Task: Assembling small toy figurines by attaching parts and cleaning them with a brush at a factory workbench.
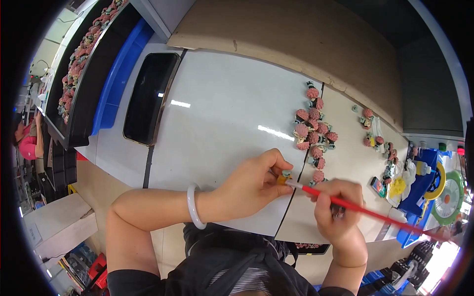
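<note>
The small piece point(286, 173) sat just right of the middle of the view, above the table point(217, 98), pinched between the thumb and fingers of the left hand point(254, 185). What showed of it was a pale blue-green top over an amber-yellow lower part; the fingers covered the rest, so its full shape could not be told.

The right hand point(340, 209), at about four o'clock from the piece, had its thumb and fingers closed on a slim brush point(358, 206). The brush had a red handle and a pale end pointing at the piece; whether the two touched could not be made out. Its handle ran toward four o'clock, its far end blurred.

At one o'clock from the piece lay a cluster of finished-looking ornaments point(313, 126), knobbly pink balls with blue-green, cream and dark parts, many touching. A few similar ornaments point(367, 113) lay at two o'clock. A dark phone point(152, 98) lay at ten o'clock, and beyond it, a black tray point(79, 121) full of similar pink pieces. A green-rimmed fan point(448, 198) stood near three o'clock.
</note>
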A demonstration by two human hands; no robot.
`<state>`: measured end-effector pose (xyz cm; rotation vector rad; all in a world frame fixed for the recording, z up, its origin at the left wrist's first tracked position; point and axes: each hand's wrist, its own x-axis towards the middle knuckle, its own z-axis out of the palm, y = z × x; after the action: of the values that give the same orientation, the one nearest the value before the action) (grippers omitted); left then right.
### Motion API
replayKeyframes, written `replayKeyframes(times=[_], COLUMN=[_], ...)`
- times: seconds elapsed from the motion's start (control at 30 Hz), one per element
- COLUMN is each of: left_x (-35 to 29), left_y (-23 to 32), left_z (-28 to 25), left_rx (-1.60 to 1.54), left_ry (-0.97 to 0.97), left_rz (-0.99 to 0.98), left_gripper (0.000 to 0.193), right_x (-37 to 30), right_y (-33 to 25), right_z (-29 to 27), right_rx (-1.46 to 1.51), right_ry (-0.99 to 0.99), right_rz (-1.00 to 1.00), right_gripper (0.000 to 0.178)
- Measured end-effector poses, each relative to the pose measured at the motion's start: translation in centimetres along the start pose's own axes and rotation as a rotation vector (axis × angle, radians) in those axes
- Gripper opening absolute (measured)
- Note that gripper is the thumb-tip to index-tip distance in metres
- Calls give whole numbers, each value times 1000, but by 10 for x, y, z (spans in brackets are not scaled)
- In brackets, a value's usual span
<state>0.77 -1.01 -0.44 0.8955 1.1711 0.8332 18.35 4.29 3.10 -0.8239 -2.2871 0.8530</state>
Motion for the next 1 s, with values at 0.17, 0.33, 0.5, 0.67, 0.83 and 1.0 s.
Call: replayKeyframes(times=[0.17,0.33,0.5,0.67,0.83,1.0], left_x=[-1,-5,-1,-2,-6,-6], left_y=[-1,0,3,-1,4,3], left_z=[2,-3,-1,-2,-4,-3], left_rx=[-33,-203,-270,-306,-202,-211], left_ry=[-15,-103,-167,-139,-113,-109], left_rz=[25,151,248,409,396,402], left_gripper=[26,27,30,31,31,31], right_x=[4,9,10,21,8,9], right_y=[2,19,26,24,7,-7], right_z=[-17,-19,-69,-50,-26,-10], right_rx=[238,-180,-382,-597,-202,-250], right_ry=[416,283,104,35,-125,-209], right_rz=[269,166,528,529,74,45], right_gripper=[4,5,6,10,14,22])
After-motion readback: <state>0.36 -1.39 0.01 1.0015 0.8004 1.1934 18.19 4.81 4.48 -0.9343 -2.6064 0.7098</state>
